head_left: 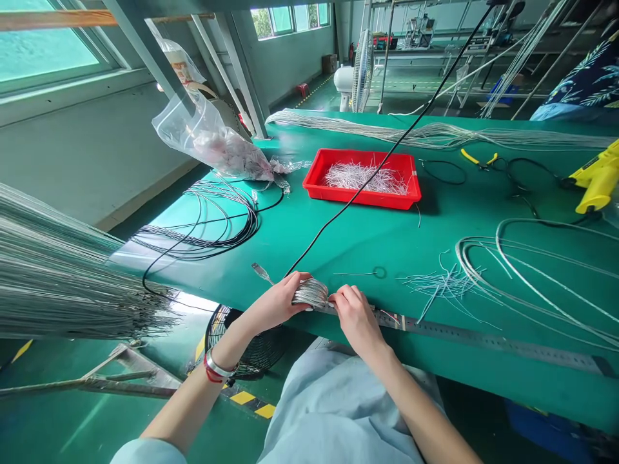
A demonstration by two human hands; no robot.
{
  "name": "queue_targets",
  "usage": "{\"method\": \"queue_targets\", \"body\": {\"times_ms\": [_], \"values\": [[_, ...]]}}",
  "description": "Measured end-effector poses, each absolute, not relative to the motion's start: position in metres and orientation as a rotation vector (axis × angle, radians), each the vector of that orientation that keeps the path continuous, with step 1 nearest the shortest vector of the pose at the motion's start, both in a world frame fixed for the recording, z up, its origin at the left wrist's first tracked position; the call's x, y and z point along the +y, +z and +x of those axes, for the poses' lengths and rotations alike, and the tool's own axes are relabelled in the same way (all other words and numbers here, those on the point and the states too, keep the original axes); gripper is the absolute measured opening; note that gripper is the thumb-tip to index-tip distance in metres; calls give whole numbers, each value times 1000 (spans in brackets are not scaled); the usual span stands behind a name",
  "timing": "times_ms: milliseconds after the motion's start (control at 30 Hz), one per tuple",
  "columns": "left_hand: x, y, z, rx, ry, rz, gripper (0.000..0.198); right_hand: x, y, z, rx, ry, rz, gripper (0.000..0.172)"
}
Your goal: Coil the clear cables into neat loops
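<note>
A pale blue lap (pixel 338 412) is seen nearest, below the table's edge. The left hand (pixel 275 303) is cupped around a silver wire bundle (pixel 310 293), which is pinched narrowly by the right hand (pixel 355 320) on the green table (pixel 348 251). A perforated steel strip (pixel 483 340) is laid rightward, touching that hand.

Wire bundle (pixel 310 293): silver-grey
Bench mat (pixel 387 245): green
Tray (pixel 362 178): red, far
Pliers handles (pixel 477 158): yellow, far right
Co-worker's shirt (pixel 580 84): navy, pale leaf print, far right
Floor tape (pixel 249 403): yellow-black stripes, near
Wristband (pixel 217 367): red, white
</note>
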State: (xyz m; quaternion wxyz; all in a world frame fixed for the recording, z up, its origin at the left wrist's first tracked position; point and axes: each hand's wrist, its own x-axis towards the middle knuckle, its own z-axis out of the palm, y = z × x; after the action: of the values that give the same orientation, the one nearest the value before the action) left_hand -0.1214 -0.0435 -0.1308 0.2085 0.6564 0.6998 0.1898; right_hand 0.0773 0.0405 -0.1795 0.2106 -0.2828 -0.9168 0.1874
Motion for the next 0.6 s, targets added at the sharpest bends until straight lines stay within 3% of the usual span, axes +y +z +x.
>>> {"method": "queue_targets", "body": {"times_ms": [367,500,533,600], "values": [[-46,-128,-125,1855,542,1944,53,39,-178,78,-2456,749,-798,18],[-47,-131,-127,1795,571,2010,46,38,-173,77,-2420,857,-774,73],[-47,-133,-128,1792,575,2019,45,39,-172,76,-2414,884,-763,78],[-47,-135,-128,1795,579,2031,46,41,-170,73,-2392,934,-744,72]]}}
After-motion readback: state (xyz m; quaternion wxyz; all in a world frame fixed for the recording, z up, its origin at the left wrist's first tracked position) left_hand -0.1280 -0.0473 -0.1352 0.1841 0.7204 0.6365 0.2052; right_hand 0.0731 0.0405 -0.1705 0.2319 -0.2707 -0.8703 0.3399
